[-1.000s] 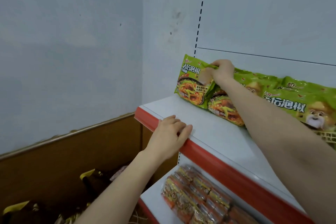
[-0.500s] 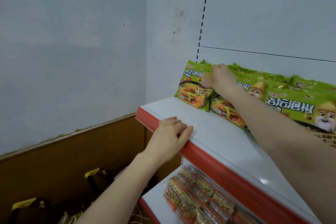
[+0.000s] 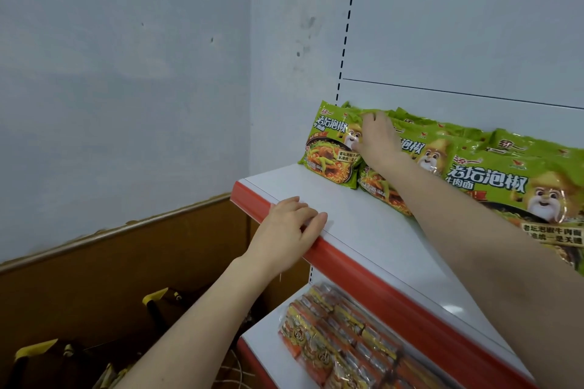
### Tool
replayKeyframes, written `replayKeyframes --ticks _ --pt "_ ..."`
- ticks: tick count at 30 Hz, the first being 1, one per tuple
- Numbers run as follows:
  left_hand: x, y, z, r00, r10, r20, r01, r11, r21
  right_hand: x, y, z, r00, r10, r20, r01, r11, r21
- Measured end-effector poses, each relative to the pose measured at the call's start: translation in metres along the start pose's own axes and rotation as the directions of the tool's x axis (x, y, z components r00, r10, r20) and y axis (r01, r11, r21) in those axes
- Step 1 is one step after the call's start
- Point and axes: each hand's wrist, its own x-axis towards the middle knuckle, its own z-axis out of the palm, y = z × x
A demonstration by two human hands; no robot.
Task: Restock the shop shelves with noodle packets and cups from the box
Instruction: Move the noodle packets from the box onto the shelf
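Green noodle packets stand in a row along the back of the white upper shelf [image 3: 363,230]. The leftmost green packet [image 3: 328,145] leans at the row's left end. My right hand [image 3: 377,139] lies on the front of that packet and its neighbour [image 3: 414,151], fingers spread and straight, pressing them back. My left hand [image 3: 290,230] rests on the shelf's red front edge [image 3: 363,271], fingers relaxed over the lip, holding nothing.
The lower shelf [image 3: 268,344] holds orange noodle multipacks [image 3: 341,338]. More green packets [image 3: 505,186] fill the row to the right. A brown wall panel [image 3: 126,262] and dark bags with yellow trim [image 3: 151,303] are at the lower left.
My right hand let go of the packet's top edge and slid down onto its front, fingers now flat. The leftmost packet stands more upright. My left hand stayed on the shelf edge.
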Motion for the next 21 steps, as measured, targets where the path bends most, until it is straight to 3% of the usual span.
replayKeyframes --ticks 4,9,12,16,21 --pt "0.003 -0.005 0.006 0.999 0.028 0.02 -0.03 0.995 0.095 -0.012 0.001 -0.011 0.997 -0.04 -0.065 0.043 0.998 0.039" --pt "-0.003 0.001 0.004 0.998 -0.061 0.023 0.056 0.98 0.193 -0.028 -0.003 -0.022 0.985 -0.12 -0.122 0.13 0.989 0.072" --pt "-0.012 0.018 -0.008 0.994 -0.105 -0.036 0.111 0.959 0.261 -0.04 -0.015 -0.031 0.986 -0.121 -0.114 0.142 0.969 0.201" --pt "-0.035 0.028 -0.023 0.989 -0.036 -0.144 0.09 0.918 0.387 -0.06 -0.042 -0.049 0.972 -0.201 -0.123 0.23 0.927 0.296" --pt "-0.082 0.028 -0.043 0.993 -0.106 -0.041 0.114 0.89 0.442 -0.085 -0.084 -0.066 0.947 -0.304 -0.104 0.321 0.884 0.34"
